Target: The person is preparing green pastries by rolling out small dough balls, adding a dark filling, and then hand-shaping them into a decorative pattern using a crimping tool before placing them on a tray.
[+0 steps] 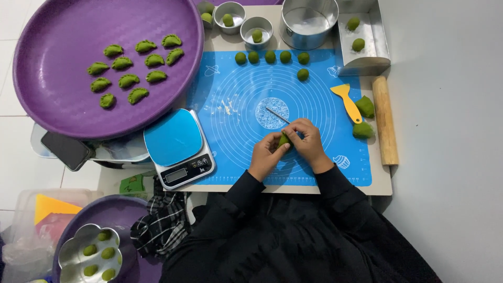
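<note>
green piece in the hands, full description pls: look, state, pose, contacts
The green dough piece is small, matte and soft-looking, mostly hidden by fingers. It is held just above the blue mat, near the mat's centre. The left hand pinches it from the left, the right hand from the right. A thin metal tool sticks out up-left from the right hand. Whether the piece is folded or filled cannot be told.

scale (179, 148) left of mat (236, 89), tray (63, 110) beyond
</note>
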